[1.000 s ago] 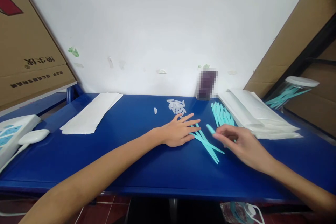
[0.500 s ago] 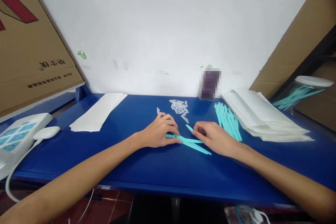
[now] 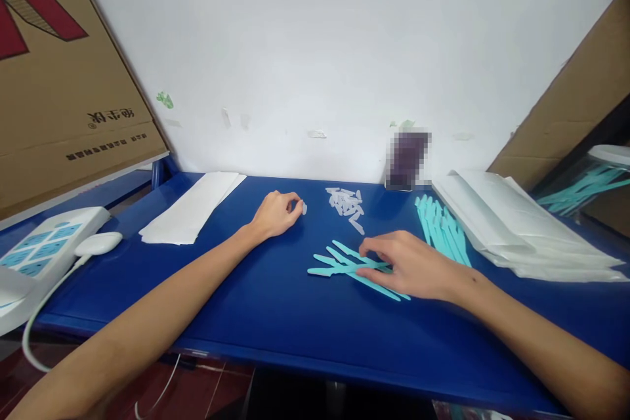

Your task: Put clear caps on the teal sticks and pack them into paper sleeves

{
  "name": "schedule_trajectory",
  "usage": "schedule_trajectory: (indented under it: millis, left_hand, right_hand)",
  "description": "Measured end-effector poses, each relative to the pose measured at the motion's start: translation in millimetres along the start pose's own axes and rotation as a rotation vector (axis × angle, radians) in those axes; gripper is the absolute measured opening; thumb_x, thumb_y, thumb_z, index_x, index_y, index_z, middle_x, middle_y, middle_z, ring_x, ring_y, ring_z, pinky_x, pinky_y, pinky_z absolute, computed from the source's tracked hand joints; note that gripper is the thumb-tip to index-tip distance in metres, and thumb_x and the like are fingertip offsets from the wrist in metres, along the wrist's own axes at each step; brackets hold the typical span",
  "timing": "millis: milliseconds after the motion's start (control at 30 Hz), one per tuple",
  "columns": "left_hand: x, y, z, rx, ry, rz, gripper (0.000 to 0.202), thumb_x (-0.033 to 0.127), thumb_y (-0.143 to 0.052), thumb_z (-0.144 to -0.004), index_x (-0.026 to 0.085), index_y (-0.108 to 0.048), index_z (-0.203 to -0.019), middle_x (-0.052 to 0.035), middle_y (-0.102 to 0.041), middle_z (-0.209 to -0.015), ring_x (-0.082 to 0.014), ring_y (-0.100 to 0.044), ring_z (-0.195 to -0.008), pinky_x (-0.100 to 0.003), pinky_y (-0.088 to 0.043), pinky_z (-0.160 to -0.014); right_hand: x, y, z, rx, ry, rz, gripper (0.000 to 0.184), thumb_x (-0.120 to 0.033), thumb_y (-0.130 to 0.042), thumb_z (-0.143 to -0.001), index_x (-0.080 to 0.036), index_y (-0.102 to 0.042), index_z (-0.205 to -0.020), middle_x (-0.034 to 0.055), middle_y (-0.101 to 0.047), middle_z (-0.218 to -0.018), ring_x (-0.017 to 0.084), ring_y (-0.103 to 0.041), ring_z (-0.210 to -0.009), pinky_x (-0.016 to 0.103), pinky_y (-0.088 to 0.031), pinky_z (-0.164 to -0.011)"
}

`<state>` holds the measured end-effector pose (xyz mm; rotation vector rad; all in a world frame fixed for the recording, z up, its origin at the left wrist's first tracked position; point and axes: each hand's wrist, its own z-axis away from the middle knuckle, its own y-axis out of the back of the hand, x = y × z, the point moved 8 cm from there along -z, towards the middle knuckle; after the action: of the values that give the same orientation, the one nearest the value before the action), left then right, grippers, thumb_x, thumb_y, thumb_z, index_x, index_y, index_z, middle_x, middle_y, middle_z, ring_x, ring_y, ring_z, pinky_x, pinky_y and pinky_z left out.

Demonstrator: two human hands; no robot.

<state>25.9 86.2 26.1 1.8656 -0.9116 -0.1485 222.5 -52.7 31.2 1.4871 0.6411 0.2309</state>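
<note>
Several thin turquoise plastic sticks (image 3: pixel 339 262) lie fanned out on the blue table (image 3: pixel 275 302). My right hand (image 3: pixel 401 266) rests on their right ends, fingers curled down onto them. My left hand (image 3: pixel 275 211) has reached toward the back of the table and pinches a small clear plastic cap (image 3: pixel 304 207) lying apart from a heap of the same clear caps (image 3: pixel 347 202). Right of my right hand lies a row of more turquoise sticks (image 3: pixel 443 230).
A stack of white paper sleeves (image 3: pixel 522 223) lies at the right, another white stack (image 3: pixel 191 213) at the back left. A white device with a cable (image 3: pixel 46 256) sits at the left edge. Cardboard boxes (image 3: pixel 63 85) flank the table; a jar of turquoise sticks (image 3: pixel 590 177) stands far right.
My left hand left the fanned sticks and moved back and left to the lone clear cap, closing on it. My right hand stayed on the sticks. The camera shifted slightly left.
</note>
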Motion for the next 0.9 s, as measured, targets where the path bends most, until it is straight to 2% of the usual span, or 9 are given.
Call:
schedule_trajectory:
  millis: [67,133,167,200,267,367,567,667,900]
  left_hand:
    - [0,-3.1,3,-0.050,-0.002,-0.026,0.032,0.033,-0.048,-0.095,0.017,-0.074,-0.104,-0.0021,-0.064,-0.067,-0.0177,-0.059,-0.061,-0.030,-0.043,-0.066]
    - [4,-6.4,4,-0.115,-0.054,-0.051,0.043,0.037,-0.044,-0.099,0.018,-0.065,-0.131,-0.0079,-0.068,-0.095,-0.0212,-0.063,-0.081,-0.033,-0.047,-0.076]
    - [6,-8.3,5,-0.150,-0.087,-0.063,0.047,0.040,-0.041,-0.101,0.020,-0.059,-0.139,-0.0111,-0.066,-0.110,-0.0236,-0.063,-0.094,-0.036,-0.048,-0.083]
    - [8,-10.7,6,-0.189,-0.115,-0.073,0.049,0.042,-0.038,-0.102,0.022,-0.057,-0.143,-0.0132,-0.061,-0.123,-0.0260,-0.060,-0.106,-0.040,-0.047,-0.091]
    - [7,-16.1,7,-0.268,-0.131,-0.079,0.049,0.043,-0.035,-0.104,0.022,-0.060,-0.140,-0.0141,-0.055,-0.133,-0.0292,-0.054,-0.118,-0.046,-0.044,-0.100]
    - [5,-20.1,9,-0.327,-0.118,-0.060,0.047,0.043,-0.037,-0.104,0.019,-0.064,-0.134,-0.0134,-0.058,-0.129,-0.0294,-0.052,-0.118,-0.048,-0.041,-0.105]
    - [14,-13.0,16,-0.323,-0.157,-0.009,0.046,0.049,-0.043,-0.101,0.019,-0.067,-0.128,-0.0124,-0.061,-0.123,-0.0282,-0.056,-0.114,-0.044,-0.045,-0.103]
    - [19,-9.8,18,-0.330,-0.168,0.001,0.047,0.052,-0.045,-0.100,0.021,-0.067,-0.127,-0.0116,-0.062,-0.121,-0.0286,-0.057,-0.114,-0.044,-0.046,-0.100]
    - [24,-9.5,19,-0.322,-0.197,0.049,0.045,0.050,-0.047,-0.100,0.021,-0.066,-0.129,-0.0104,-0.064,-0.121,-0.0267,-0.057,-0.115,-0.044,-0.046,-0.101]
  right_hand:
    - [-6,-3,2,0.012,0.061,0.055,0.034,-0.053,-0.053,-0.096,-0.021,-0.066,-0.095,0.0030,-0.067,-0.086,0.014,-0.053,-0.060,0.029,-0.031,-0.057]
    - [-10,-6,2,0.016,0.081,0.093,0.031,-0.049,-0.055,-0.096,-0.020,-0.065,-0.092,0.0030,-0.066,-0.091,0.012,-0.050,-0.058,0.029,-0.029,-0.055]
    - [-12,-8,2,0.016,0.086,0.104,0.029,-0.046,-0.054,-0.097,-0.020,-0.065,-0.091,0.0027,-0.065,-0.089,0.012,-0.049,-0.057,0.029,-0.029,-0.055]
    - [-15,-8,2,0.016,0.096,0.110,0.027,-0.044,-0.054,-0.097,-0.020,-0.064,-0.089,0.0024,-0.064,-0.088,0.012,-0.048,-0.056,0.029,-0.028,-0.054]
    - [-19,-9,2,0.017,0.112,0.108,0.026,-0.040,-0.053,-0.098,-0.020,-0.063,-0.085,0.0020,-0.062,-0.085,0.012,-0.048,-0.056,0.030,-0.028,-0.053]
    - [-22,-10,2,0.011,0.116,0.103,0.024,-0.037,-0.051,-0.099,-0.020,-0.061,-0.084,0.0017,-0.062,-0.084,0.012,-0.051,-0.059,0.029,-0.028,-0.054]
    - [-14,-7,2,0.079,0.131,0.196,0.021,-0.033,-0.051,-0.100,-0.019,-0.064,-0.091,0.0032,-0.063,-0.089,0.015,-0.056,-0.067,0.028,-0.030,-0.057]
    - [-12,-4,3,0.119,0.151,0.237,0.021,-0.030,-0.050,-0.100,-0.018,-0.063,-0.087,0.0031,-0.062,-0.085,0.015,-0.055,-0.067,0.029,-0.029,-0.057]
    - [-19,-5,4,0.057,0.165,0.190,0.028,-0.038,-0.049,-0.100,-0.020,-0.062,-0.082,0.0013,-0.063,-0.078,0.014,-0.055,-0.064,0.030,-0.029,-0.058]
